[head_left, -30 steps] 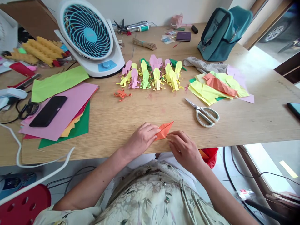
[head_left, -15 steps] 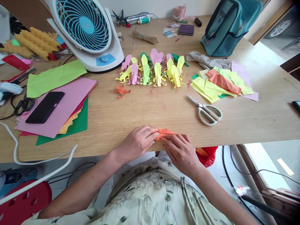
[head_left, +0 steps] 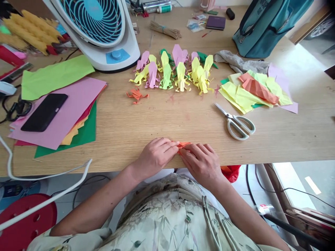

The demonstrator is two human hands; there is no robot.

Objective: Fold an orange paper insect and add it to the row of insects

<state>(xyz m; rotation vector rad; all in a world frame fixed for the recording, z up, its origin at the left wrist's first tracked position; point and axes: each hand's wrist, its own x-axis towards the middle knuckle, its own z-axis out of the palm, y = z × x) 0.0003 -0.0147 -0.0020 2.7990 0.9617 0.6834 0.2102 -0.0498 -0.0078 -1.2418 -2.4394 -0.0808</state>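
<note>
Near the table's front edge lies a small folded piece of orange paper, mostly covered by my fingers. My left hand closes on its left end, fingertips pressed onto the paper. From the right, my right hand pinches the other end with bent fingers. Beyond them, several folded paper figures in pink, yellow and green stand in rows. A small orange paper figure sits apart, in front of the rows. Scissors with pale handles lie to the right of my hands, blades slightly apart.
On the left is a stack of coloured paper with a black phone on top. A white fan stands behind it. Creased paper sheets, a grey cloth and a teal bag occupy the right side.
My fingers have come closer together over the orange paper, so less of it shows. The view has tilted slightly downward; the things on the table have stayed in place.
</note>
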